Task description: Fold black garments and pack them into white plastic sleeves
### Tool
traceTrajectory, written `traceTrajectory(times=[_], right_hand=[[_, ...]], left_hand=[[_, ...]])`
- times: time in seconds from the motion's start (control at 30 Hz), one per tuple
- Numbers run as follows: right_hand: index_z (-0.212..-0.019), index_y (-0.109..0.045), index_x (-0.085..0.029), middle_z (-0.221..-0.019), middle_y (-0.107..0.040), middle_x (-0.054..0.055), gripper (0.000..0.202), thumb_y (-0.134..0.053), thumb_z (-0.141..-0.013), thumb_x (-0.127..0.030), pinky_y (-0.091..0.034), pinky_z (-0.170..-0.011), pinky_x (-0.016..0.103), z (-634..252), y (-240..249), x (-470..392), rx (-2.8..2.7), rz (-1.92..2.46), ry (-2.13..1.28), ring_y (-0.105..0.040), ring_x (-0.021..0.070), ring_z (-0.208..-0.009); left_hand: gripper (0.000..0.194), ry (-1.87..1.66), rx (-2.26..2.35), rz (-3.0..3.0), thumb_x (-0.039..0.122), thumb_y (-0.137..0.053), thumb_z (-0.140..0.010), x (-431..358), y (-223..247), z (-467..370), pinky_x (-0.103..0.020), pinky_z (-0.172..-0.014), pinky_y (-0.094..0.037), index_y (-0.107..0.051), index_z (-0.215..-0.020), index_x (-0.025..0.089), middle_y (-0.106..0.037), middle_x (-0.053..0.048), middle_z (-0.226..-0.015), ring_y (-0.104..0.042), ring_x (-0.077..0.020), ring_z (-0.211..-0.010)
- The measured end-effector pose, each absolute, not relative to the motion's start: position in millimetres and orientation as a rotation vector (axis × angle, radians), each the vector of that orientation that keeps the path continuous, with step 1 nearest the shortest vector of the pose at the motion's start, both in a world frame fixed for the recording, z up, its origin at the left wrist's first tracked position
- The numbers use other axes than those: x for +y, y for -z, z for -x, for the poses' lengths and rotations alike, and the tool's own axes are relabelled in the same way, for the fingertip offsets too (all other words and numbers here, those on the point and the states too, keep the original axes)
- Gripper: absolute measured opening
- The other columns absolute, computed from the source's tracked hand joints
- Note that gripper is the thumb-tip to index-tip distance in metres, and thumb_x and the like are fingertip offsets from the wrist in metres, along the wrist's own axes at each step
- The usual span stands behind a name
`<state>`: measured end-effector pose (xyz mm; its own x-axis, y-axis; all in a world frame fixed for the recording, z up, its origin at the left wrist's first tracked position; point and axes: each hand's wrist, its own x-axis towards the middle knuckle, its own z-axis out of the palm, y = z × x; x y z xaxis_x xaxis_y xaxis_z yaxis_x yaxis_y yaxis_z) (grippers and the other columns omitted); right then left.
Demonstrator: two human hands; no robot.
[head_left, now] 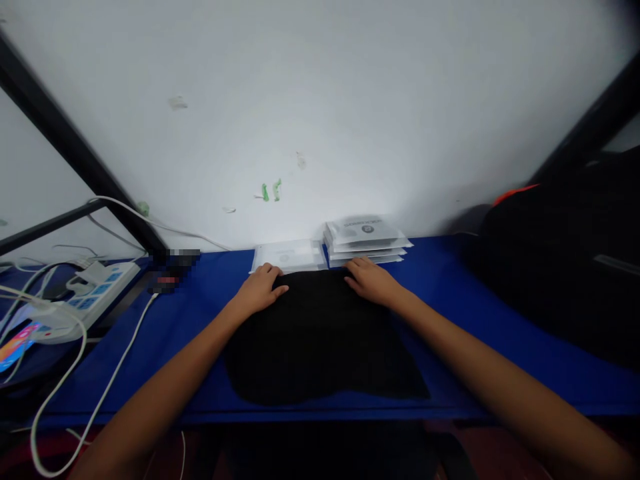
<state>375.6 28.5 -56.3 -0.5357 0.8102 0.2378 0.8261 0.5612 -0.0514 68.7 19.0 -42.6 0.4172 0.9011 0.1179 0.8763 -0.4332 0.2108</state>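
A black piece of cloth, perhaps a folded garment, lies spread on the blue table and reaches close to its front edge. My left hand rests at the cloth's far left corner, fingers forward and thumb apart. At the far right corner my right hand lies on the fabric, its thumb also away from the fingers. Just beyond the cloth are a flat white packet and a stack of several white plastic packets with dark print on the top one.
A white power strip with plugs and cables stands at the left, beside a lit phone screen. A white cable loops over the table's left edge. A large black bag-like thing fills the right. A white wall rises behind.
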Motion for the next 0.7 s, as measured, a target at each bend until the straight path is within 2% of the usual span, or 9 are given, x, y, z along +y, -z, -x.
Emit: traceTrajectory(times=[0.13,0.23,0.4,0.47,0.57,0.7], right_hand=[[-0.102,-0.060,-0.014,-0.100,-0.061,0.014,0.017,-0.047,-0.093,-0.020,-0.046,-0.087,0.040,-378.8,56.6,29.7,-2.547,1.302,0.071,-0.055,0.0265,-0.097],[-0.097,-0.061,-0.015,-0.097,-0.059,0.013,0.018,-0.044,-0.094,-0.019,-0.045,-0.086,0.040,-379.6,50.3,25.9,-2.518,1.260,0.075,-0.053,0.0262,-0.096],[-0.098,-0.058,-0.018,-0.101,-0.061,0.012,0.014,-0.045,-0.092,-0.023,-0.044,-0.090,0.040,-390.7,27.5,8.1,-2.315,0.975,-0.092,-0.054,0.0248,-0.099],[-0.095,-0.059,-0.020,-0.100,-0.063,0.009,0.012,-0.049,-0.091,-0.026,-0.045,-0.088,0.038,-396.9,17.6,-2.2,-2.370,0.867,-0.299,-0.057,0.0225,-0.097],[-0.090,-0.063,-0.021,-0.091,-0.066,0.005,0.015,-0.054,-0.090,-0.033,-0.047,-0.077,0.034,-399.8,8.2,-16.1,-2.587,0.884,-0.573,-0.060,0.0190,-0.083],[-0.087,-0.063,-0.021,-0.083,-0.065,0.004,0.019,-0.051,-0.092,-0.035,-0.045,-0.070,0.033,-390.7,9.0,-24.0,-2.691,0.968,-0.562,-0.060,0.0181,-0.077]], left_hand=[[0.013,-0.498,1.524,-2.529,0.030,-0.057,-0.087,14.8,43.2,-67.7,-0.039,-0.083,-0.046,-0.053,-0.092,0.019,-0.057,-0.009,-0.100,-0.055,-0.0254,-0.094],[0.003,-0.607,1.505,-2.530,0.020,-0.053,-0.084,11.4,38.4,-67.6,-0.036,-0.078,-0.045,-0.050,-0.085,0.020,-0.058,-0.006,-0.090,-0.055,-0.0216,-0.084],[0.015,-0.889,1.454,-2.439,0.021,-0.055,-0.082,-4.5,12.4,-60.3,-0.033,-0.082,-0.045,-0.054,-0.097,0.020,-0.063,-0.005,-0.095,-0.059,-0.0193,-0.088],[0.021,-0.683,1.301,-2.379,0.027,-0.061,-0.081,-14.4,-4.2,-55.2,-0.032,-0.081,-0.045,-0.057,-0.101,0.021,-0.066,-0.002,-0.093,-0.061,-0.0182,-0.087],[0.027,-0.190,1.066,-2.238,0.039,-0.066,-0.081,-24.1,-23.0,-45.6,-0.029,-0.076,-0.046,-0.062,-0.103,0.024,-0.070,0.001,-0.086,-0.064,-0.0173,-0.082],[0.028,-0.259,1.246,-2.280,0.045,-0.060,-0.084,-14.2,-16.2,-24.9,-0.029,-0.073,-0.047,-0.064,-0.100,0.023,-0.068,-0.002,-0.087,-0.063,-0.0184,-0.080]])
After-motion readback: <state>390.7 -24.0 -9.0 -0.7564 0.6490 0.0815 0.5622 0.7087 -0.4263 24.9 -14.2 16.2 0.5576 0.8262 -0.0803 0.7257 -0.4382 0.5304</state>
